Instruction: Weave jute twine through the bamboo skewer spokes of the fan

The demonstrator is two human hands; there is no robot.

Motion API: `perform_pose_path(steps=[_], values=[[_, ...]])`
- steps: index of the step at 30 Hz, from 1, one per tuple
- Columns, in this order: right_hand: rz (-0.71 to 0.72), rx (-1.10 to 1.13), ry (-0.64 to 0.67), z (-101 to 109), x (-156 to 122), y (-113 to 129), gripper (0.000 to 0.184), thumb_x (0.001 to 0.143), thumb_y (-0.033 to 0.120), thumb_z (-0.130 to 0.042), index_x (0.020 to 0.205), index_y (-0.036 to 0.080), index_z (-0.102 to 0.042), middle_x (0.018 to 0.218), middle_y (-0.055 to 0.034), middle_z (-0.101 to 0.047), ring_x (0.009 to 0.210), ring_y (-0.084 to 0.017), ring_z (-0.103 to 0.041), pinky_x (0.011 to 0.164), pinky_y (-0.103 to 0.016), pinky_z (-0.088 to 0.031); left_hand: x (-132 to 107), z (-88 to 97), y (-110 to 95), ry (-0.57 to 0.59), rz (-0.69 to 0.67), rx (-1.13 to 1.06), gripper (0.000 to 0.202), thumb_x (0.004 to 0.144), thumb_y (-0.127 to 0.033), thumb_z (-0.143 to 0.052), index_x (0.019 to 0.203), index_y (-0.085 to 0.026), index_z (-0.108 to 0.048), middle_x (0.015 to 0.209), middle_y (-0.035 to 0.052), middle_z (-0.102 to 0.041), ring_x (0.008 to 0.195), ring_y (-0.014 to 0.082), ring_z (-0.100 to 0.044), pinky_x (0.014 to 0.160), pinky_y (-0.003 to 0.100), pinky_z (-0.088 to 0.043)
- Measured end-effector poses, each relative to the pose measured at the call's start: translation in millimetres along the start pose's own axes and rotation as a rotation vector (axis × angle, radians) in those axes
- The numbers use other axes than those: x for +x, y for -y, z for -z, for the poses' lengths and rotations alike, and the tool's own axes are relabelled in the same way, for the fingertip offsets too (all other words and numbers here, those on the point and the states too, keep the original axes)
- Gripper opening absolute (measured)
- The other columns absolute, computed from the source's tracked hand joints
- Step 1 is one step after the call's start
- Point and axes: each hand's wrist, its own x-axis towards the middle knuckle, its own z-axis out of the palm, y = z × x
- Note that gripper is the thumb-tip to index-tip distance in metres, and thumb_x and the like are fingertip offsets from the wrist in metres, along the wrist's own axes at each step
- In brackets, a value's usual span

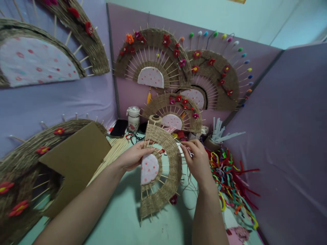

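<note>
A half-round fan (176, 166) of woven twine on thin sticks is held up before me, its straight side turned to the left. White fabric with pink spots (150, 168) covers its inner half circle. My left hand (135, 154) is closed on the fan near the fabric, thumb on the front. At the outer rim on the right, my right hand (195, 156) is closed in a pinch on thin twine (189, 182), which hangs in loose loops below. The exact spot between those fingertips is partly hidden. A dark red flower (173, 199) shows beneath the fan's lower rim.
Finished fans with red flowers (166, 40) hang on the purple partitions. Cut cardboard (81, 160) and thin sticks (112, 158) lie left. A phone (119, 128), a white jar (133, 119) and a twine roll (155, 118) stand behind. Colourful pipe cleaners (230, 180) and a container of white strips (213, 143) are right.
</note>
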Motion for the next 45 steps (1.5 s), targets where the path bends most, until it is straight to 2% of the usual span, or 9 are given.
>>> perform_pose_path(steps=[3,10,15,21,27,36,41,45], values=[[-0.004,0.087,0.016,2.3,0.3,3.5,0.022,0.093,0.031,-0.047,0.095,0.02,-0.066,0.09,-0.009,-0.061,0.086,-0.022,-0.057,0.077,-0.034,-0.045,-3.3,2.4,-4.7,-0.027,-0.035,0.024,0.03,0.07,-0.019,-0.075,0.097,-0.017,-0.064,0.092,0.0076,-0.072,0.074,0.016,-0.067,0.067,0.027,-0.052],[0.006,0.278,0.045,6.6,-0.8,-0.1,0.016,0.091,0.026,-0.051,0.093,0.021,-0.066,0.088,-0.0059,-0.062,0.082,-0.018,-0.057,0.074,-0.031,-0.044,-9.1,7.8,-14.1,0.023,-0.022,0.005,0.03,0.07,-0.018,-0.074,0.099,-0.017,-0.063,0.094,0.0081,-0.072,0.077,0.017,-0.068,0.07,0.028,-0.052],[-0.031,0.48,0.061,9.1,-3.4,-5.2,0.019,0.092,0.03,-0.05,0.091,0.022,-0.067,0.087,-0.0038,-0.062,0.083,-0.017,-0.056,0.075,-0.03,-0.043,-11.8,12.6,-21.3,0.107,-0.012,-0.074,0.027,0.072,-0.012,-0.071,0.098,-0.015,-0.063,0.095,0.0111,-0.073,0.078,0.0182,-0.069,0.071,0.029,-0.053],[-0.122,0.696,0.095,-3.2,-4.5,-6.6,0.029,0.095,0.038,-0.043,0.096,0.023,-0.068,0.088,-0.0034,-0.065,0.081,-0.017,-0.059,0.071,-0.029,-0.044,-14.2,13.5,-27.1,0.14,-0.025,-0.117,0.028,0.078,-0.011,-0.064,0.106,-0.016,-0.061,0.1,0.0135,-0.072,0.083,0.0217,-0.069,0.077,0.036,-0.054],[-0.133,0.492,0.05,-4.9,-1.9,-4.5,0.028,0.092,0.039,-0.048,0.089,0.019,-0.068,0.076,-0.0025,-0.062,0.074,-0.017,-0.057,0.07,-0.028,-0.044,-15.2,13.0,-29.5,0.046,-0.084,-0.105,0.024,0.078,-0.009,-0.063,0.101,-0.015,-0.062,0.094,0.0127,-0.073,0.075,0.0192,-0.069,0.071,0.032,-0.055],[-0.001,0.207,-0.106,4.9,-0.5,12.8,0.016,0.091,0.027,-0.053,0.084,0.019,-0.064,0.082,-0.0045,-0.062,0.077,-0.017,-0.056,0.069,-0.028,-0.043,-15.3,16.5,-34.8,-0.053,-0.195,-0.093,0.02,0.08,-0.007,-0.059,0.098,-0.014,-0.063,0.095,0.0122,-0.073,0.073,0.0172,-0.069,0.068,0.029,-0.056],[-0.016,0.323,-0.072,5.1,-1.5,11.2,0.018,0.09,0.029,-0.055,0.079,0.019,-0.065,0.076,-0.0029,-0.061,0.073,-0.016,-0.056,0.069,-0.029,-0.042,-15.7,18.8,-38.5,-0.092,-0.225,-0.111,0.023,0.082,-0.006,-0.056,0.103,-0.014,-0.061,0.096,0.0114,-0.073,0.08,0.0188,-0.07,0.073,0.031,-0.056],[-0.061,0.477,-0.081,2.8,-2.0,4.2,0.023,0.091,0.033,-0.052,0.081,0.02,-0.068,0.074,-0.0025,-0.061,0.072,-0.016,-0.056,0.068,-0.029,-0.042,-15.5,21.3,-40.3,-0.051,-0.172,-0.168,0.027,0.083,-0.005,-0.054,0.107,-0.015,-0.06,0.099,0.0125,-0.073,0.082,0.0207,-0.07,0.075,0.035,-0.057]])
